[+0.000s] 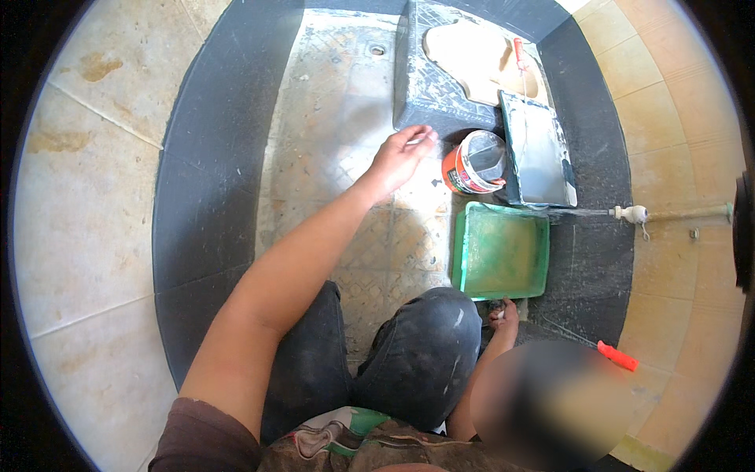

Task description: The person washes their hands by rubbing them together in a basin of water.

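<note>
My left hand [399, 161] reaches out over the floor, left of an orange bucket [456, 171] with dark grey inside it. Its fingers are curled, with a pale bit showing at their tips that I cannot make out. Low by the near edge of a green basin [461, 252] is my right hand [506, 316], closed around something small and white, mostly hidden by the fingers. Murky liquid covers the basin's bottom. Behind it a dark-rimmed paint tray [543, 149] with a grey-white inside leans by the bucket.
A squat toilet [464, 59] sits on a dark raised block [440, 106], with a red-handled tool [519, 53] lying on it. At the right, a white tap [629, 214] juts from the wall. A red-handled roller [617, 355] lies nearer. A floor drain [377, 50] is at the far end.
</note>
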Available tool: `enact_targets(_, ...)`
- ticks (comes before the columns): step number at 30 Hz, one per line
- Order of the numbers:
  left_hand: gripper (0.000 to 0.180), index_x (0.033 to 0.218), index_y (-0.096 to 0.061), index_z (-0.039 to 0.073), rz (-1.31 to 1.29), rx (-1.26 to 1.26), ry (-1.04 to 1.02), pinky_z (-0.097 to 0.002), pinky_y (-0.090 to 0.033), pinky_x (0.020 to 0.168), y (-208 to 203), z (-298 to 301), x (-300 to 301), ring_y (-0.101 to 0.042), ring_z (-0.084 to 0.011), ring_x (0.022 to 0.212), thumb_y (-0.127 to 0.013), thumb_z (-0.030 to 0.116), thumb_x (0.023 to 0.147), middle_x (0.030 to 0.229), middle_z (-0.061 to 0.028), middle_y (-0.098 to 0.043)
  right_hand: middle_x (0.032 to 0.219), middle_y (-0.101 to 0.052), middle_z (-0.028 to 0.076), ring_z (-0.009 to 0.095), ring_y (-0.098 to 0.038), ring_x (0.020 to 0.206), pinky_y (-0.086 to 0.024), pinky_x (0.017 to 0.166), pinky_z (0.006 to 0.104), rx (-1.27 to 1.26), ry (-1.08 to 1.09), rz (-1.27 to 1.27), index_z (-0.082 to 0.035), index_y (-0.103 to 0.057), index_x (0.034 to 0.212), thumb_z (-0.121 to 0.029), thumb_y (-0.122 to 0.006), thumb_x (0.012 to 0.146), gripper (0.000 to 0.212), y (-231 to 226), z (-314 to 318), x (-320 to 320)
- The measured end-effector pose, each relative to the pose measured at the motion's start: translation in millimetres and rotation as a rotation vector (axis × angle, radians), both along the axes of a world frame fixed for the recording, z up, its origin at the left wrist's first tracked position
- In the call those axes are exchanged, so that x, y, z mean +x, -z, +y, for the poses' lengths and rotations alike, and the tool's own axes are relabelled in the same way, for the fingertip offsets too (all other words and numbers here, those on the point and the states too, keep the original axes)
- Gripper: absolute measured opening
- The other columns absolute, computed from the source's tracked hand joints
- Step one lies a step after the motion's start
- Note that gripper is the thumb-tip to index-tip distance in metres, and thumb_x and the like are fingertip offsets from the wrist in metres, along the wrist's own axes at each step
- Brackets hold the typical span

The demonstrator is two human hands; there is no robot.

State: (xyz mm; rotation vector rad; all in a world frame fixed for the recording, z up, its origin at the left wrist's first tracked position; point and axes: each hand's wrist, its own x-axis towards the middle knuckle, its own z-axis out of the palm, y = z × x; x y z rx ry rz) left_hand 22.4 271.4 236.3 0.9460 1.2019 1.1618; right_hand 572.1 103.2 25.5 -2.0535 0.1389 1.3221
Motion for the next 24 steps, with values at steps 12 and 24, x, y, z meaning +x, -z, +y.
enact_targets(12, 0.087, 0.157, -0.034, 0.002, -1.117, -0.088, 0.132, -0.0489, -0.030, 0.124, -34, -10, -16, -0.038, -0.0370, 0.149, -0.033, 0.070, 0.103, 0.161, -0.0240, -0.037, 0.064, -0.052, 0.003, 0.017, -0.048, 0.045, -0.035, 0.037, 0.0308, 0.039, -0.153, -0.111, -0.013, -0.057, 0.089, -0.041, -0.059, 0.099, 0.030, 1, -8, -10)
enact_targets(24, 0.098, 0.156, -0.032, -0.004, -1.202, -0.039, -0.100, -0.0453, -0.032, 0.122, -72, 21, 23, -0.037, -0.0342, 0.150, -0.039, 0.075, 0.098, 0.161, -0.0230, -0.038, 0.129, -0.070, 0.014, 0.024, -0.065, 0.122, -0.046, 0.108, 0.0416, 1.394, -1.082, -0.501, -0.003, -0.070, 0.121, -0.027, -0.055, 0.103, 0.033, -294, 191, -390)
